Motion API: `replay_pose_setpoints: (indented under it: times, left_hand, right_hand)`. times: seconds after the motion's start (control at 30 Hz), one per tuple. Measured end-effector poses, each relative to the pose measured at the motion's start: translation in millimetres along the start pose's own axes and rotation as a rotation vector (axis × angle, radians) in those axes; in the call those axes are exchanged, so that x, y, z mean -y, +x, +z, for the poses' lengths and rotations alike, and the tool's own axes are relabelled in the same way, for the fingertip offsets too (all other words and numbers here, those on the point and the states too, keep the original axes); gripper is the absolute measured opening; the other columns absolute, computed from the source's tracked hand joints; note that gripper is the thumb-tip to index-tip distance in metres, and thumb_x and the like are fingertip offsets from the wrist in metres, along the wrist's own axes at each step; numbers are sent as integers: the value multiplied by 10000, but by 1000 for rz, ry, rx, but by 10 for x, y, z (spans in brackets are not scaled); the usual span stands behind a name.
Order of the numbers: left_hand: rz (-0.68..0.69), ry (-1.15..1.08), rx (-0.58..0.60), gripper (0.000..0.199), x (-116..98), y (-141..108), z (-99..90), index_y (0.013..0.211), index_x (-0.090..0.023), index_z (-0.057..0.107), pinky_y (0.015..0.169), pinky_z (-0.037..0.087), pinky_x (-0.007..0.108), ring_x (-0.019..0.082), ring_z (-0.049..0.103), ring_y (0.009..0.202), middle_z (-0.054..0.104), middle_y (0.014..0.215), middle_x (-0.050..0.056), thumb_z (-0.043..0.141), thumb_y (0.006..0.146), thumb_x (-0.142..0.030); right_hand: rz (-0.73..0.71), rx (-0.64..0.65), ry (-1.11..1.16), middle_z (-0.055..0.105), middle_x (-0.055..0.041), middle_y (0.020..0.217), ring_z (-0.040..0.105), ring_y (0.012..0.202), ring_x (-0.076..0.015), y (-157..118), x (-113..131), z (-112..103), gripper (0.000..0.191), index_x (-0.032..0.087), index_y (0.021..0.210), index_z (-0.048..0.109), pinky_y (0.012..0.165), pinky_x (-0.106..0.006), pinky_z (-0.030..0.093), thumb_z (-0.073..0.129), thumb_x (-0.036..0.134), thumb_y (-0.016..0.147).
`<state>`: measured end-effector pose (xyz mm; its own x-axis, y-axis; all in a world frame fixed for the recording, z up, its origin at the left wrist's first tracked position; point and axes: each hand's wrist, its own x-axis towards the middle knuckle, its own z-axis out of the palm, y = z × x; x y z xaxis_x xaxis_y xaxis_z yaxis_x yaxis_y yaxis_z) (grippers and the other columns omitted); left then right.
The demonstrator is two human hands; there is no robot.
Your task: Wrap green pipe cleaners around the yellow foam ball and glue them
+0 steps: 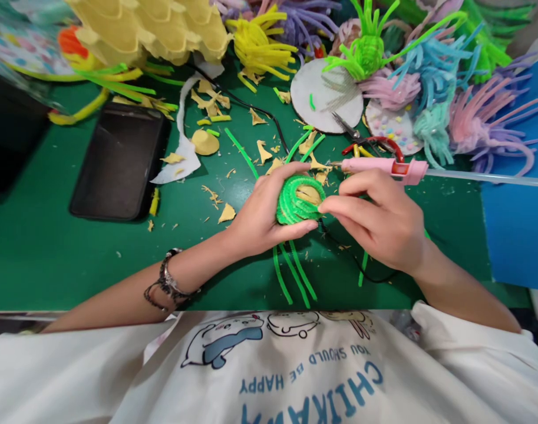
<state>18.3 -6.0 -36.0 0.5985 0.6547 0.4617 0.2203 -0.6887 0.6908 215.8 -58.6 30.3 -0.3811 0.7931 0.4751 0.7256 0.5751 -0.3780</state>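
My left hand (269,212) holds a round coil of fuzzy green pipe cleaner (290,203) between thumb and fingers. Through the coil's opening a yellowish piece (308,194) shows. My right hand (379,218) is closed, its thumb and forefinger pinched at the coil's right edge. Beyond my right knuckles lies a pink glue gun (383,166) with a clear stick in its back end. Loose green pipe cleaners (297,271) lie below and beyond my left hand.
A black phone (117,162) lies at left, with a yellow egg carton (149,26) behind. Yellow scraps (227,212), a white disc (313,97), scissors (355,134), red-handled pliers (390,146) and a black cord (269,115) lie beyond my hands. Colourful pipe-cleaner bundles (489,112) fill the back right.
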Motion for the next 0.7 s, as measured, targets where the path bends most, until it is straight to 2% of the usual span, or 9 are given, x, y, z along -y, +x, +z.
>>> replay_pose_setpoints:
  times: [0.17, 0.3, 0.4, 0.53, 0.63, 0.7]
  left_hand:
    - [13, -4, -9, 647, -2, 4, -7, 1371, -241, 374, 936, 506, 386, 266, 622, 1174, 619, 1282, 100, 499, 901, -668]
    - [8, -14, -10, 650, -2, 3, -4, 1370, -243, 373, 942, 498, 386, 269, 619, 1179, 621, 1278, 97, 517, 894, -663]
    - [-19, -4, 12, 667, -5, 3, -2, 1365, -233, 376, 951, 499, 393, 278, 614, 1190, 616, 1283, 107, 518, 885, -674]
    - [-28, 22, 33, 673, -21, 7, -8, 1367, -229, 373, 979, 489, 407, 285, 599, 1212, 595, 1324, 116, 518, 881, -672]
    - [-24, 51, 48, 677, -33, 11, -13, 1370, -227, 374, 980, 480, 414, 292, 592, 1218, 594, 1329, 121, 514, 881, -672]
    - [-9, 68, 48, 665, -37, 11, -13, 1374, -228, 374, 970, 476, 407, 293, 588, 1222, 597, 1331, 121, 531, 884, -651]
  right_hand:
    - [-204, -11, -38, 584, 18, 822, 566, 758, -106, -1, -56, -23, 139, 213, 929, 648, 762, -294, 527, 543, 123, 927]
    - [-241, -13, -45, 587, 9, 841, 571, 766, -99, -8, -68, -21, 155, 184, 997, 657, 768, -284, 526, 542, 107, 928]
    - [-211, -7, -43, 585, 18, 818, 576, 771, -113, -10, -49, -20, 167, 217, 987, 661, 807, -312, 531, 520, 138, 946]
    - [-59, 41, -35, 566, 22, 745, 570, 757, -140, 1, 10, -24, 188, 249, 855, 643, 835, -354, 528, 497, 240, 973]
    - [21, 68, 12, 563, 19, 722, 546, 715, -136, 14, 49, -31, 214, 239, 827, 624, 820, -354, 516, 478, 263, 982]
    - [24, 96, 51, 565, 17, 734, 534, 707, -131, 22, 58, -39, 214, 235, 820, 612, 782, -339, 506, 473, 250, 982]
